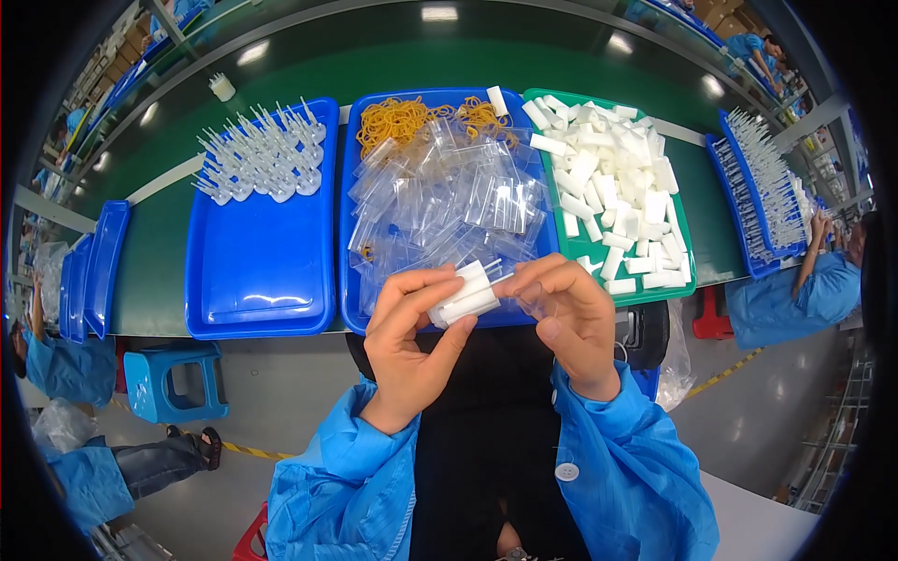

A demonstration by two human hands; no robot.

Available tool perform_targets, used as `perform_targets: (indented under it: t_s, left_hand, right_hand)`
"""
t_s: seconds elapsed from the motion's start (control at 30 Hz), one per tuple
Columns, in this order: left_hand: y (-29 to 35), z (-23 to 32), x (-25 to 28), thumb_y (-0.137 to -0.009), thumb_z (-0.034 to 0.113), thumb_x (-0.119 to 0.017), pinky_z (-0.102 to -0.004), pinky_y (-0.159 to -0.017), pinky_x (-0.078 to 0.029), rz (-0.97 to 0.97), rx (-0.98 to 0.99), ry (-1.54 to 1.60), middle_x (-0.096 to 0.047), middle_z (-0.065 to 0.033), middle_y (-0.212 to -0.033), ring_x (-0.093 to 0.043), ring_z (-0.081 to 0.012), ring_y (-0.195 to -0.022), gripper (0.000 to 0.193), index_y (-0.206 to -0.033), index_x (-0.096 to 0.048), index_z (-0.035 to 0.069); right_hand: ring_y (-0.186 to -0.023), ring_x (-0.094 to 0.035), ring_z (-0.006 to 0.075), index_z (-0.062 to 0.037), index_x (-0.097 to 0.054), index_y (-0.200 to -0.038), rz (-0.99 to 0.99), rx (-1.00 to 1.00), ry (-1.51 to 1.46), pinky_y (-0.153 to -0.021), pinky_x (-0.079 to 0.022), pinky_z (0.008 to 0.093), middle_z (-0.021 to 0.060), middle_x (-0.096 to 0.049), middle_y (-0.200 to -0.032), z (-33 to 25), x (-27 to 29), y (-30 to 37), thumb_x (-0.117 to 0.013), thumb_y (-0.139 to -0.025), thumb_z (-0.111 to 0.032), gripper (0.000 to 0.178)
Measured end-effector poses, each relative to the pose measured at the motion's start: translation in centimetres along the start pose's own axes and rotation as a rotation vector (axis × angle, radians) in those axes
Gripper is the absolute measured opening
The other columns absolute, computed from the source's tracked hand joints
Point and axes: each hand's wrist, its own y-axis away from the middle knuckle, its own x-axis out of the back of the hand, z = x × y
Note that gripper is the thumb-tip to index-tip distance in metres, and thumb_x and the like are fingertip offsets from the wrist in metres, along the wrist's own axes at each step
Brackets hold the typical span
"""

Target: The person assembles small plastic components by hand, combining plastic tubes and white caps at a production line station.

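Note:
My left hand [410, 338] pinches a bundle of white foam blocks [466, 297] between thumb and fingers, and thin pale prongs stick out of its right end. My right hand [572, 318] is at that end, its fingertips by the prongs, with a piece of clear plastic film [533, 301] between finger and thumb. Both hands are over the near edge of a blue tray [350, 290] full of clear plastic pieces [440, 201] and yellow rubber bands [398, 122]. The green tray [645, 297] on the right holds a heap of white foam blocks [608, 187].
On the left, another blue tray [257, 271] carries several spiky whitish parts [267, 154]. One foam-wrapped piece [222, 87] stands on the green belt [365, 61]. Stacked trays [762, 196] and a co-worker [795, 299] are at right. A blue stool [176, 383] stands lower left.

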Motion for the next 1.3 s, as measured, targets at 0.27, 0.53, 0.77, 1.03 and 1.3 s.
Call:
perform_targets:
  t_s: [0.27, 0.53, 0.77, 1.03, 1.3]
  left_hand:
    - [-0.1, 0.1, 0.1, -0.078, -0.01, -0.069, -0.0352, -0.09, -0.055, 0.026, -0.059, -0.048, -0.052, -0.0148, -0.119, -0.054, -0.0288, -0.119, 0.026, -0.102, -0.063, -0.003]
    - [0.0, 0.3, 0.0, -0.077, -0.01, -0.069, -0.0359, -0.091, -0.055, 0.056, -0.037, 0.081, -0.052, -0.0146, -0.117, -0.054, -0.0294, -0.118, 0.029, -0.104, -0.062, -0.003]
    - [-0.1, 0.1, 0.3, -0.077, -0.008, -0.07, -0.0341, -0.089, -0.055, 0.04, -0.102, -0.066, -0.051, -0.0139, -0.118, -0.056, -0.0267, -0.115, 0.03, -0.105, -0.062, -0.002]
    - [-0.2, 0.1, 0.8, -0.079, -0.008, -0.069, -0.03, -0.09, -0.05, 0.106, 0.056, 0.208, -0.053, -0.0124, -0.118, -0.057, -0.0208, -0.108, 0.028, -0.106, -0.064, -0.002]
    - [-0.4, 0.1, 1.2, -0.077, -0.01, -0.07, -0.0318, -0.095, -0.047, 0.087, 0.233, 0.485, -0.053, -0.0123, -0.12, -0.055, -0.0199, -0.11, 0.029, -0.105, -0.065, -0.003]
  right_hand:
    - [-0.106, -0.057, 0.0228, 0.0035, -0.057, -0.103, -0.169, 0.093, 0.08, -0.097, -0.041, 0.0376, 0.0151, -0.059, -0.107, -0.7, 0.3, -0.5, -0.062, -0.087, -0.01, 0.022]
    - [-0.106, -0.057, 0.0219, 0.0032, -0.058, -0.104, 0.058, -0.067, 0.041, -0.097, -0.041, 0.0343, 0.0145, -0.06, -0.107, 0.1, -0.2, -0.5, -0.061, -0.087, -0.006, 0.019]
    - [-0.106, -0.056, 0.0227, 0.0038, -0.057, -0.103, -0.002, -0.01, 0.041, -0.096, -0.04, 0.036, 0.0154, -0.061, -0.107, -0.5, -0.8, -0.7, -0.064, -0.085, -0.011, 0.024]
    - [-0.099, -0.063, 0.0258, -0.0029, -0.062, -0.099, -0.192, 0.213, 0.521, -0.097, -0.037, 0.042, 0.0132, -0.067, -0.104, -0.7, -0.3, -1.2, -0.071, -0.079, -0.014, 0.025]
    - [-0.097, -0.065, 0.0251, -0.0047, -0.063, -0.096, -0.249, 0.274, 0.535, -0.095, -0.04, 0.046, 0.0112, -0.068, -0.105, -1.0, -0.4, -1.8, -0.074, -0.072, -0.009, 0.027]
